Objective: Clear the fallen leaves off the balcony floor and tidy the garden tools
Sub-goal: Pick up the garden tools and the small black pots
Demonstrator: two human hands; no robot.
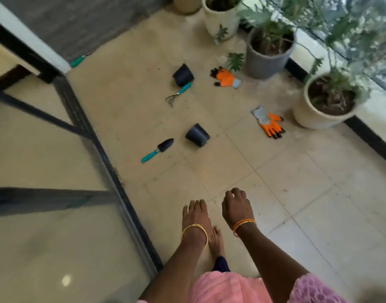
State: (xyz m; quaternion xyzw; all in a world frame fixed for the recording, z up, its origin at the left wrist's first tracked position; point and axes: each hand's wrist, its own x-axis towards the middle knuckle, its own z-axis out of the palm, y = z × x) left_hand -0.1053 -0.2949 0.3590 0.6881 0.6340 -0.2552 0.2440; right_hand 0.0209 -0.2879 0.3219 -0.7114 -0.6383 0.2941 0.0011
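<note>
My left hand point(195, 215) and my right hand point(235, 206) hang over the tiled balcony floor point(297, 193), fingers loosely curled, holding nothing. Ahead lie a teal-handled trowel point(158, 150), a teal-handled hand rake point(178, 94) and a third teal-handled tool point(78, 60) by the wall. Two black plastic pots lie tipped over, one near point(197, 135) and one far point(183, 75). Two orange and grey gloves lie apart, one at the back point(226, 78) and one to the right point(268, 122). Green fallen leaves rest by the far glove point(234, 61) and against the white pot point(221, 33).
Potted plants line the right edge: a cream pot point(314, 114), a grey pot point(267, 62) and a white pot point(220, 20). A glass railing point(362, 68) runs behind them. A sliding door track point(113, 171) and glass panel lie on the left. My bare foot point(216, 239) stands below my hands.
</note>
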